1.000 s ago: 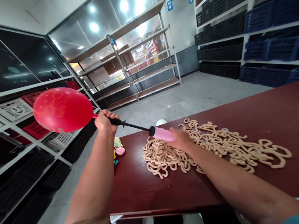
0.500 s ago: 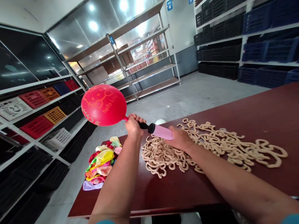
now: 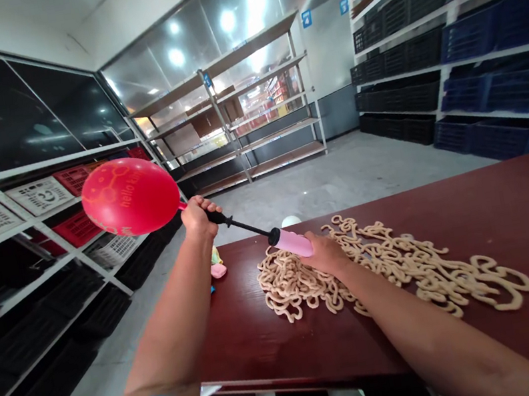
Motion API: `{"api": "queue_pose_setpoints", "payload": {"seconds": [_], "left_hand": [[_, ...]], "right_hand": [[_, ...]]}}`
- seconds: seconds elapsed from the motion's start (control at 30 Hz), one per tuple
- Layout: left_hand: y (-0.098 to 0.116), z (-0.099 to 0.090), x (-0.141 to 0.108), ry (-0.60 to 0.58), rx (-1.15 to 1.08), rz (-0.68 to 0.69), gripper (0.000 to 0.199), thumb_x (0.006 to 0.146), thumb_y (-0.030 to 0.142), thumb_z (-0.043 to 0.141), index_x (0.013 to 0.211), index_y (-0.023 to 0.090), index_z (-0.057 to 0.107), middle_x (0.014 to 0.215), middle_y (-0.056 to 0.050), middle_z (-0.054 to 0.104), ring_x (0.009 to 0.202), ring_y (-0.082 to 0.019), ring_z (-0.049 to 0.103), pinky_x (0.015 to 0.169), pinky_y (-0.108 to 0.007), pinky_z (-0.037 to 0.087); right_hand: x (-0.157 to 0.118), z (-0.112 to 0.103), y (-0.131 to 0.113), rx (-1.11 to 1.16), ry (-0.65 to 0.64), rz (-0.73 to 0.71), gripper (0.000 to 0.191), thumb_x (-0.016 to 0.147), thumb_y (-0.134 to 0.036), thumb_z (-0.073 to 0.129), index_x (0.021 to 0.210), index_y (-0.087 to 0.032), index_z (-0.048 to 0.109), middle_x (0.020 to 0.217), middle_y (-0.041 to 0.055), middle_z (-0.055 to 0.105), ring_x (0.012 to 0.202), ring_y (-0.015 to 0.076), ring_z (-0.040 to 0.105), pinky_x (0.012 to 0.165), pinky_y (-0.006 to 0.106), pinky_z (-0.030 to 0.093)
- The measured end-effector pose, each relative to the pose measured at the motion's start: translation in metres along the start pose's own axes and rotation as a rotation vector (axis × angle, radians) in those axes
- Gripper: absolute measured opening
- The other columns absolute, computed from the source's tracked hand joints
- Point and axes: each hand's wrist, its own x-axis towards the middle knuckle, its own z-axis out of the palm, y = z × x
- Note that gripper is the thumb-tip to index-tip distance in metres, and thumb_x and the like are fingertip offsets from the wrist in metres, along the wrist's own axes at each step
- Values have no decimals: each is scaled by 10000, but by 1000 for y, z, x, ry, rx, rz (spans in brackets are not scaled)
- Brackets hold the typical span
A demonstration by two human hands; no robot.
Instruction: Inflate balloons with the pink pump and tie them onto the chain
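A pink hand pump (image 3: 293, 242) with a black handle and rod is stretched between my hands, its rod drawn out. My left hand (image 3: 201, 218) is closed around the black handle end, where the neck of an inflated red balloon (image 3: 132, 194) printed with "hello kitty" also sits. The balloon hangs out to the left of that hand. My right hand (image 3: 327, 254) grips the pink barrel, over a heap of beige curly strands (image 3: 298, 280) on the table. Deflated balloons (image 3: 218, 270) lie on the table, mostly hidden behind my left forearm.
The dark red table (image 3: 258, 341) spans the front. Shelves with white crates (image 3: 44, 196), red crates (image 3: 76, 229) and dark crates stand on the left. A metal rack (image 3: 239, 141) is at the back, and blue crates (image 3: 515, 88) fill shelves on the right. A white round object (image 3: 291, 220) shows behind the table edge.
My left hand has moved left with the handle and balloon, pulling the pump's black rod out of the barrel. My left forearm now covers most of the deflated balloons. The view has shifted slightly.
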Motion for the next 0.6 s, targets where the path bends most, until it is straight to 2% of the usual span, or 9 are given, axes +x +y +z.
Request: {"api": "queue_pose_setpoints", "payload": {"seconds": [0.1, 0.3, 0.37, 0.47, 0.6], "left_hand": [[-23, 5, -9, 0, 1, -29, 178, 684, 57, 383, 598, 192, 303, 463, 69, 218, 343, -73, 288, 403, -216, 309], [-84, 14, -34, -12, -8, -132, 162, 704, 86, 382, 604, 196, 319, 465, 66, 235, 347, -79, 299, 400, -223, 312], [-96, 14, -38, -13, -16, -157, 155, 704, 89, 386, 610, 197, 328, 466, 66, 243, 350, -81, 306, 402, -225, 318], [-98, 13, -37, -3, -25, -162, 154, 701, 82, 389, 617, 198, 334, 468, 66, 249, 351, -83, 312, 409, -231, 329], [-68, 8, -21, 22, 2, -136, 168, 692, 63, 395, 613, 197, 329, 463, 68, 237, 350, -83, 317, 419, -231, 338]], "right_hand": [[0, -2, 0, -1, -12, 5, 391, 612, -430, 640, 925, -208, 566, 781, 71, 647, 669, 217, 593, 560, 313, 368], [0, -3, -2, -33, 14, -17, 407, 624, -443, 627, 946, -201, 565, 766, 70, 644, 660, 214, 593, 573, 312, 363], [0, -1, -2, -55, 12, -9, 407, 625, -448, 623, 943, -201, 564, 750, 65, 640, 654, 213, 591, 569, 309, 357], [1, -1, -2, -86, 24, -2, 382, 636, -455, 613, 918, -201, 564, 749, 68, 636, 652, 216, 587, 564, 309, 350], [2, -3, -2, -65, 34, -23, 373, 640, -458, 612, 908, -202, 561, 773, 74, 635, 667, 219, 586, 565, 317, 355]]}}
